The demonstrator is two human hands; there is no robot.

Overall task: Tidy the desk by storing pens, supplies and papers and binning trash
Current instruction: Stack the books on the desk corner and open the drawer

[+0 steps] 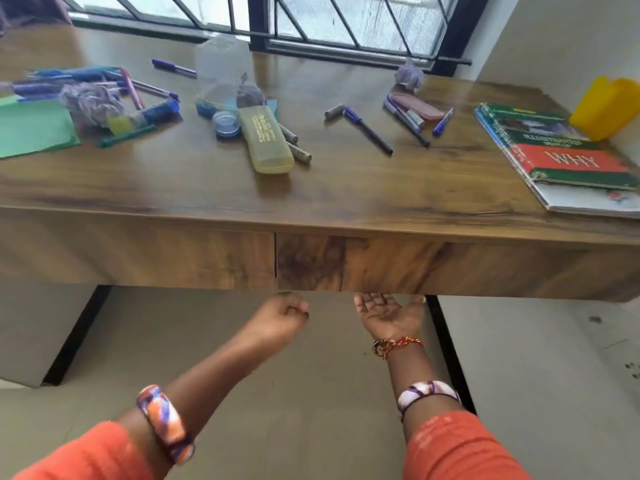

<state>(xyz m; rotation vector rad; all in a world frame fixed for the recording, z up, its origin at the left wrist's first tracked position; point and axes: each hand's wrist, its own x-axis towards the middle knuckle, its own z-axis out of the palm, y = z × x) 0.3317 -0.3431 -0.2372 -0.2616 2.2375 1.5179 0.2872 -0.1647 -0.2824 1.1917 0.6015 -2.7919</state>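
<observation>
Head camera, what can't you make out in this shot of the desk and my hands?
- Right hand: fingertips hidden under the drawer front, contact unclear.
- Left hand: curled, top knuckles meet the drawer edge; any grip unclear.
- Green paper: cut by the left edge.
- Pens at far left: blurred.
- Books: cut by the right edge.

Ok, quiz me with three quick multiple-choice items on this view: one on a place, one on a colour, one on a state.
1. Where is the book?
A. desk's right end
B. floor
C. under the window

2. What colour is the pencil case?
A. red
B. yellow
C. black

3. How is the right hand?
A. gripping a pen
B. fist
C. open, palm up

Key: 1 A, it lies near the right edge of the desk. 2 B, it is translucent yellow. 3 C, its fingers are spread below the drawer front.
</observation>
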